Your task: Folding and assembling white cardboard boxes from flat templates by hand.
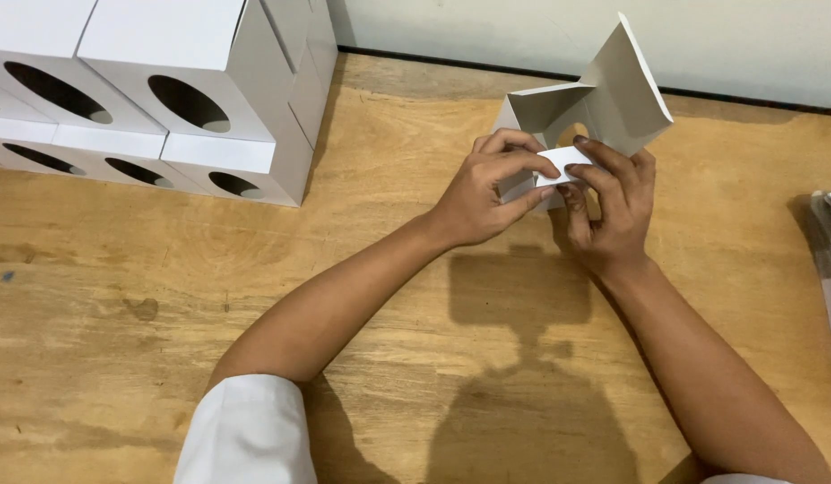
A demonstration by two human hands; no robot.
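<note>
Near the upper middle of the frame, both hands are folding a white carton [604, 103] above the wooden table [164, 287]. It is standing only half formed: one panel is sticking up and a small flap is being bent inward, so closing seems left to do. The left hand [487, 193] is pinching that flap, fingers curled. The right hand [613, 202] is gripping the carton's lower side, probably steadying it. Finished boxes [164, 90] are sitting stacked at upper left.
</note>
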